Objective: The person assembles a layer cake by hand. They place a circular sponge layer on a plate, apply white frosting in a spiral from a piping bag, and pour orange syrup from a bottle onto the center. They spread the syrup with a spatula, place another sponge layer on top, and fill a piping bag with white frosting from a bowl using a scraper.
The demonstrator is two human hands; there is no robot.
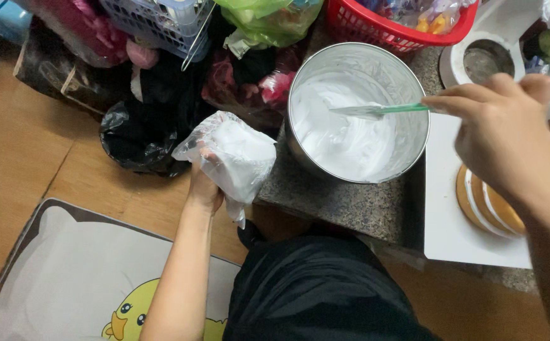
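We record our left hand point(204, 183) closed around the neck of a clear plastic piping bag point(234, 155), its mouth folded open and upward, white cream already inside. The bag is held off the counter edge, just left of the steel mixing bowl point(414, 136).

Our right hand point(502, 136) is pinched on the green handle of a spatula point(376, 111), whose blade, loaded with white whipped cream point(344, 142), sits over the bowl's interior. The bowl rests on a speckled stone counter point(338, 202). To its right, a white board point(445, 221) carries stacked sponge cake layers point(486, 205) with cream between them.

Judgement: we are mid-way through filling the bag. The next move calls for carrying the loaded blade across the rim to the bag's mouth, keeping it level, then wiping it against the inner plastic while the left grip holds the opening steady.
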